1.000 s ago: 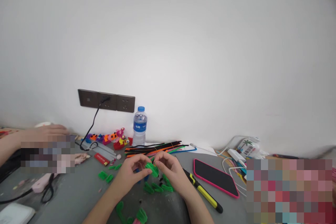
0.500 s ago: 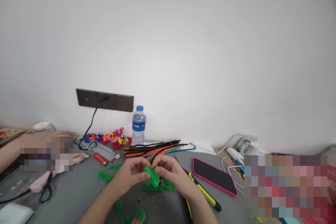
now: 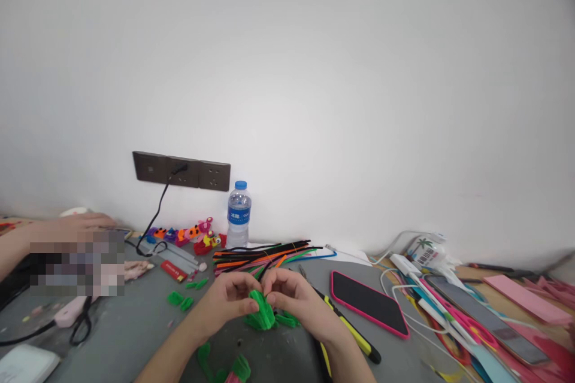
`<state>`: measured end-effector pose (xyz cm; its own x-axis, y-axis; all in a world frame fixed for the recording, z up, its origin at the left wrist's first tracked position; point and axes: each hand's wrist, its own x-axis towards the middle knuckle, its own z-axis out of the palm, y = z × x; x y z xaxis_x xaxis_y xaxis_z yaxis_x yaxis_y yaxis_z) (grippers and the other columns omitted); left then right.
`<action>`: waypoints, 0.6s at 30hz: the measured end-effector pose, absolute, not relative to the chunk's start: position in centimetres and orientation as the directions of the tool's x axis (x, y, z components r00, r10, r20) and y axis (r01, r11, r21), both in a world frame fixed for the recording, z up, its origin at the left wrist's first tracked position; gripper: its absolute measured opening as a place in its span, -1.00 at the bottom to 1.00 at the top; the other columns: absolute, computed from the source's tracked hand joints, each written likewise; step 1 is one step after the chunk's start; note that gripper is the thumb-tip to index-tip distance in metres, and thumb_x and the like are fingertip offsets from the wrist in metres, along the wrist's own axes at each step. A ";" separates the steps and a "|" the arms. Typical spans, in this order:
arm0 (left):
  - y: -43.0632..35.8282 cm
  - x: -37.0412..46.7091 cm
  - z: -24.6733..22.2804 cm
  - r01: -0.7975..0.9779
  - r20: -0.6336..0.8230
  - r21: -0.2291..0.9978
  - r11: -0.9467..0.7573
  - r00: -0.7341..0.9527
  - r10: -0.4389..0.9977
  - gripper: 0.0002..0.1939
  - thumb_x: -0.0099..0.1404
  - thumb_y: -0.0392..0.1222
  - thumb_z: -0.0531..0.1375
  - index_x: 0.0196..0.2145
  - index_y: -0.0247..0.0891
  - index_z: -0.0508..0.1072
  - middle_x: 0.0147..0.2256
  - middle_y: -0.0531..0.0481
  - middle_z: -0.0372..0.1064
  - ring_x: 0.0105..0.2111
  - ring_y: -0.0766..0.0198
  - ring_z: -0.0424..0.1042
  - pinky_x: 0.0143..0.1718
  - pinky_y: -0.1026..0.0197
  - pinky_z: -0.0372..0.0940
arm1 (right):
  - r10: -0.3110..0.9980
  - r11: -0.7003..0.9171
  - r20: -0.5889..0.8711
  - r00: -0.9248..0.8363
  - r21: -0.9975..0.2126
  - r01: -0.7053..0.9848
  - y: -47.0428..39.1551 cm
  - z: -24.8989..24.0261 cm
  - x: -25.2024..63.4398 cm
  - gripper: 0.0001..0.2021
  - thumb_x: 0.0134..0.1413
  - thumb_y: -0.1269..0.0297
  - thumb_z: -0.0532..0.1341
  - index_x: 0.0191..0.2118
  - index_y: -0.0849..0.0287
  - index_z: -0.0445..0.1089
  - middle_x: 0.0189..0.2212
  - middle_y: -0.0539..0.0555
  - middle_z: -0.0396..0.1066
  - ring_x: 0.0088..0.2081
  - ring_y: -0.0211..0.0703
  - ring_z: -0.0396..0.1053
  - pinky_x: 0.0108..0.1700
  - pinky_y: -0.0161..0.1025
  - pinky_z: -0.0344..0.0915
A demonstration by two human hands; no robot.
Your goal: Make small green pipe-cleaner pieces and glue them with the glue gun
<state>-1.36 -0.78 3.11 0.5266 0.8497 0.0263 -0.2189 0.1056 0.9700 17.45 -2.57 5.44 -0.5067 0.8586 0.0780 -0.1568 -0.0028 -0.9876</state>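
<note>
Between my left hand (image 3: 233, 296) and my right hand (image 3: 291, 296) is a bundle of green pipe cleaner (image 3: 263, 311), pinched by the fingers of both. Its loops look folded side by side. More green pipe-cleaner pieces (image 3: 287, 319) lie on the table just behind and beneath it. Nearer to me rests a green and pink pipe-cleaner piece (image 3: 238, 370), partly cut off by the frame's lower edge. Small green loops (image 3: 180, 300) lie left of my left wrist. Yellow-and-black pliers (image 3: 354, 332) lie beside my right forearm, which partly covers them.
Beyond my hands lie a bundle of coloured pipe cleaners (image 3: 269, 255), a water bottle (image 3: 239, 215) and small colourful figures (image 3: 184, 234). A pink-edged phone (image 3: 369, 304) is at right, near cables and craft strips (image 3: 527, 299). At left, another person's hand (image 3: 85, 222) reaches over the table.
The green bundle has turned slightly between my fingers while both hands stay nearly in place. The other person's hand at left has shifted a little left.
</note>
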 end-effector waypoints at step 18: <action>-0.3 -1.5 2.3 -0.227 0.081 0.973 0.048 0.528 0.845 -0.65 -0.03 -0.01 0.43 -0.40 -0.32 0.50 -0.50 0.08 0.35 -0.47 0.33 0.29 -0.41 0.31 0.17 | 0.893 0.064 0.112 -0.437 -0.990 -0.123 -2.2 4.7 17.5 -0.71 0.03 0.05 0.32 -0.36 0.19 0.36 -0.48 -0.05 0.25 -0.44 -0.27 0.17 -0.36 -0.34 0.11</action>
<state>-1.47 -0.32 2.30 0.5280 0.8453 0.0810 -0.2265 0.0483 0.9728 17.48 -2.17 4.74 -0.4367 0.8926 0.1122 -0.1234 0.0641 -0.9903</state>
